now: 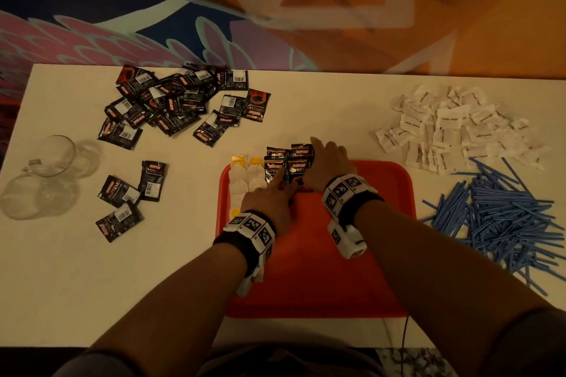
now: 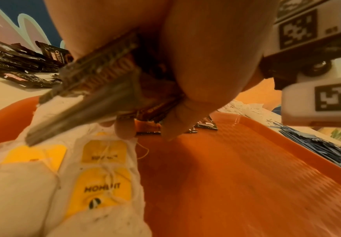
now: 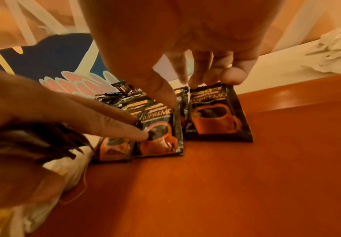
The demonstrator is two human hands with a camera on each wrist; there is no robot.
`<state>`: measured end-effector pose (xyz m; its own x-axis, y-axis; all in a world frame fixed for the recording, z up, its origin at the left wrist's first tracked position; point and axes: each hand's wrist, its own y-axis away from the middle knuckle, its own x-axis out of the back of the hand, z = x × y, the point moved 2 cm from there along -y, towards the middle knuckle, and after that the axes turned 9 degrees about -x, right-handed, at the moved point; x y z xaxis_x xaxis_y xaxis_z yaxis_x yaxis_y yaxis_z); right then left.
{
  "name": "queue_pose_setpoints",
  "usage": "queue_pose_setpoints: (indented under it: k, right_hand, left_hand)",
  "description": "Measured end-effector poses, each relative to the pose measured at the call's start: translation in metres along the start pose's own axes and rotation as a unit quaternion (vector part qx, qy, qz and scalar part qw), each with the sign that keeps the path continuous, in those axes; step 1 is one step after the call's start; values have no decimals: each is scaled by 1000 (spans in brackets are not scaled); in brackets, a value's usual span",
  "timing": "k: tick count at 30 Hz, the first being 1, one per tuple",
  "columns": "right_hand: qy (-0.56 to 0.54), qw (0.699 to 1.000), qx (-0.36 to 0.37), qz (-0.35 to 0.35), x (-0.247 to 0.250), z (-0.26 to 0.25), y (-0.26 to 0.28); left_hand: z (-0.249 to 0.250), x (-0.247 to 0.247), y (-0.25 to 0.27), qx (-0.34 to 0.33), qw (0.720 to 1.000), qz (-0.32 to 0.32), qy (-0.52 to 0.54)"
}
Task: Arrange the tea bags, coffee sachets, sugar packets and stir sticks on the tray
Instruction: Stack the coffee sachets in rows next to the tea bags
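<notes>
While the left hand [image 1: 269, 193] is clutching a spare stack of coffee sachets [image 2: 96, 83] between thumb and curled fingers, its forefinger is stretching out to pin a sachet already lying on the tray [image 1: 382, 180], and the right hand [image 1: 329, 162] is reaching over the far row with fingers long and only lightly bent, tips touching the top edge of the end sachet [image 3: 218, 115]. These packets are looking light, thin and glossy, a slick foil that will likely be sliding on the smooth red plastic, so a flat fingertip press or a pinch at the crimped seam seems the sound way to be handling them. The laid sachets are overlapping in rows at the tray's far end, just beside two columns of tea bags [image 1: 248, 177], which are soft, papery pouches with yellow tags and loose strings that could be snagging. More sachets are lying scattered on the white table [image 1: 183, 254] to the left; crinkled sugar packets [image 1: 453, 128] and thin, stiff blue stir sticks [image 1: 502, 214] are waiting in heaps on the right.
</notes>
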<state>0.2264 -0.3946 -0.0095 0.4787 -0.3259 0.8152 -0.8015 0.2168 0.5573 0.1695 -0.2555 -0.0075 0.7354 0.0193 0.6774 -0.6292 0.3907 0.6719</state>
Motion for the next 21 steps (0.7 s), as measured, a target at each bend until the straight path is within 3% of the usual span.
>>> queue_pose_setpoints:
  k: [8, 21]
  right_hand:
    - [13, 999, 16, -24, -1, -5, -6]
    - [-59, 995, 53, -65, -4, 3, -3]
  left_hand:
    - [3, 0, 2, 1, 1000, 2, 9]
    - [5, -2, 4, 0, 999, 4, 34]
